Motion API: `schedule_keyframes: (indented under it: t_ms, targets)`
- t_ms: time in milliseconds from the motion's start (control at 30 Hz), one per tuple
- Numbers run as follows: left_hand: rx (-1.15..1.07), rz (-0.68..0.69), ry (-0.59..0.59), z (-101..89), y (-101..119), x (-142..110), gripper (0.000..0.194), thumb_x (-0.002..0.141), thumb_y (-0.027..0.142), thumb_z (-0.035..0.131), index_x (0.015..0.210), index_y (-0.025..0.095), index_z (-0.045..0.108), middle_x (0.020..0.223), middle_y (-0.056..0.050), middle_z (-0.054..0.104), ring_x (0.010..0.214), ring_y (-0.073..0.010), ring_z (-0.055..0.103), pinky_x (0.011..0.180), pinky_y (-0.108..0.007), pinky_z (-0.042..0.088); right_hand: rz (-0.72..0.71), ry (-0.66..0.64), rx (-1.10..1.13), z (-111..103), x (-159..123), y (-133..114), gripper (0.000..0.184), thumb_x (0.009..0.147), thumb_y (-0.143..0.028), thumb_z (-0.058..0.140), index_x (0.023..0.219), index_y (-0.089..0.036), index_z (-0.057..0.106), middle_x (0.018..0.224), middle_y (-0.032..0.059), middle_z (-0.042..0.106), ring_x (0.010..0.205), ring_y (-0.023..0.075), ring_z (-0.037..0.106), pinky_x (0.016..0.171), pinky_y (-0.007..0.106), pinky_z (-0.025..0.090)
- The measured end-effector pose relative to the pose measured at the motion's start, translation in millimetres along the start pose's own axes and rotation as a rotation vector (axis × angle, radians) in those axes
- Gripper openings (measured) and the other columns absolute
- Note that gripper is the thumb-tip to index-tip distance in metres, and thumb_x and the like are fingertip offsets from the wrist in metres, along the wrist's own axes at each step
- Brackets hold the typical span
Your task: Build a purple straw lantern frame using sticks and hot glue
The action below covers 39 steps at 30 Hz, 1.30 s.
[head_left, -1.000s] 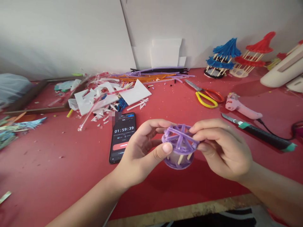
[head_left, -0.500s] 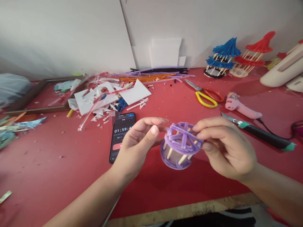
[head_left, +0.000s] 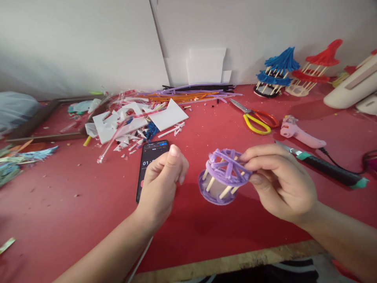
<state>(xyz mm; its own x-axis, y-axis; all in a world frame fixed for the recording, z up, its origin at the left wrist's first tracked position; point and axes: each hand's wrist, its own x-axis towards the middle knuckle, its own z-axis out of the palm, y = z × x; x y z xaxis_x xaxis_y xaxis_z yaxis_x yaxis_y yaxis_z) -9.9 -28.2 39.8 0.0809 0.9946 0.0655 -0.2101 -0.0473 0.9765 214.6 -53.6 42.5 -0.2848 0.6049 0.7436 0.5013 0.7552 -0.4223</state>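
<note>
My right hand [head_left: 278, 184] pinches the rim of a small purple pipe-cleaner cage [head_left: 224, 175] with wooden stick posts, holding it tilted just above the red table [head_left: 73, 212]. My left hand [head_left: 163, 182] hovers a short way to the left of the cage, its fingers curled loosely together with nothing in them. It covers part of a black phone [head_left: 151, 157] lying on the table with its screen lit.
Yellow-and-red scissors [head_left: 257, 118], a pink glue gun [head_left: 300, 133] and a craft knife [head_left: 324, 167] lie to the right. Blue [head_left: 275, 72] and red [head_left: 316, 67] pipe-cleaner towers stand at the back. White foam scraps [head_left: 129, 122] and loose pipe cleaners [head_left: 188, 94] lie behind the phone.
My left hand has let go of the purple cage and drawn back to the left, curling its fingers. My right hand now holds the cage alone, tilted more.
</note>
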Motion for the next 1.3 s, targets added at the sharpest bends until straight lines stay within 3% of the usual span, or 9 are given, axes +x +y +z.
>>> schedule_keyframes:
  t_ms: [233, 400, 467, 533, 633, 767, 900, 1067, 1300]
  targets:
    - [-0.144, -0.079, 0.054, 1.8, -1.8, 2.3, 0.025, 0.085, 0.045, 0.074, 0.075, 0.022, 0.068, 0.083, 0.004, 0.066, 0.07, -0.0076, 0.058, 0.067, -0.017, 0.05, -0.005, 0.011, -0.02, 1.0, 0.2, 0.5, 0.011, 0.09, -0.009, 0.06, 0.099, -0.015, 0.063, 0.1, 0.0098, 0.067, 0.094, 0.0176, 0.065, 0.085, 0.03, 0.054]
    - [-0.521, -0.161, -0.056, 1.8, 12.3, 4.7, 0.033, 0.073, 0.049, 0.083, 0.06, 0.024, 0.066, 0.081, 0.005, 0.074, 0.105, -0.0167, 0.07, 0.092, -0.028, 0.058, 0.021, 0.018, -0.044, 2.8, 0.1, 1.2, 0.011, 0.091, -0.012, 0.06, 0.099, -0.018, 0.063, 0.099, 0.0087, 0.068, 0.092, 0.019, 0.066, 0.08, 0.032, 0.056]
    - [-0.589, -0.215, -0.11, 0.5, 20.5, 5.3, 0.029, 0.072, 0.043, 0.086, 0.061, 0.025, 0.067, 0.06, 0.007, 0.066, 0.08, -0.0131, 0.073, 0.085, -0.028, 0.061, 0.03, 0.027, -0.046, 3.5, 0.4, 1.5, 0.011, 0.091, -0.012, 0.06, 0.099, -0.019, 0.063, 0.099, 0.0087, 0.069, 0.091, 0.0196, 0.067, 0.079, 0.033, 0.057]
    - [-0.555, -0.258, -0.14, -1.7, 25.0, 6.3, 0.023, 0.074, 0.039, 0.085, 0.067, 0.024, 0.069, 0.048, 0.01, 0.053, 0.046, -0.0053, 0.056, 0.066, -0.022, 0.06, 0.029, 0.043, -0.047, 3.8, 0.7, 1.8, 0.012, 0.09, -0.013, 0.06, 0.099, -0.019, 0.063, 0.098, 0.0089, 0.069, 0.091, 0.0206, 0.067, 0.079, 0.034, 0.058]
    - [-0.181, -0.194, -0.117, -5.9, 19.6, 8.3, 0.016, 0.086, 0.039, 0.074, 0.085, 0.023, 0.075, 0.055, 0.007, 0.056, 0.037, -0.003, 0.038, 0.046, -0.018, 0.048, 0.029, 0.054, -0.075, 3.3, 1.4, 2.3, 0.012, 0.09, -0.013, 0.06, 0.099, -0.021, 0.063, 0.097, 0.0089, 0.07, 0.09, 0.0218, 0.069, 0.078, 0.036, 0.059]
    - [0.369, 0.06, -0.077, -10.2, 2.3, 6.5, 0.039, 0.089, 0.018, 0.066, 0.126, 0.028, 0.067, 0.124, -0.007, 0.069, 0.091, -0.0162, 0.068, 0.076, -0.025, 0.056, 0.024, 0.056, -0.088, 2.7, 2.0, 2.2, 0.013, 0.09, -0.013, 0.061, 0.1, -0.02, 0.063, 0.098, 0.0091, 0.069, 0.091, 0.0215, 0.069, 0.077, 0.035, 0.06]
    - [0.206, 0.103, -0.231, -9.5, 3.2, -1.5, 0.056, 0.087, 0.016, 0.063, 0.139, 0.034, 0.055, 0.154, 0.0, 0.048, 0.144, -0.0238, 0.041, 0.116, -0.036, 0.039, -0.005, 0.033, -0.059, 3.3, 1.9, 1.2, 0.013, 0.09, -0.01, 0.061, 0.101, -0.017, 0.063, 0.099, 0.0103, 0.069, 0.092, 0.0202, 0.068, 0.08, 0.033, 0.059]
    - [0.179, 0.134, -0.182, -3.1, 14.3, -5.3, 0.019, 0.096, 0.024, 0.06, 0.111, 0.029, 0.071, 0.114, -0.002, 0.073, 0.118, -0.0186, 0.063, 0.108, -0.03, 0.046, -0.059, -0.032, -0.061, 2.3, 1.4, 0.9, 0.014, 0.092, -0.012, 0.06, 0.104, -0.018, 0.063, 0.099, 0.0106, 0.07, 0.092, 0.022, 0.07, 0.08, 0.035, 0.061]
    - [0.09, 0.131, 0.091, -6.4, 5.6, 2.6, 0.01, 0.092, 0.033, 0.068, 0.1, 0.029, 0.072, 0.072, 0.003, 0.064, 0.076, -0.0118, 0.06, 0.086, -0.023, 0.051, -0.056, -0.017, -0.069, 1.8, 1.0, 1.4, 0.014, 0.092, -0.013, 0.06, 0.103, -0.02, 0.064, 0.098, 0.0101, 0.072, 0.09, 0.0228, 0.072, 0.078, 0.035, 0.062]
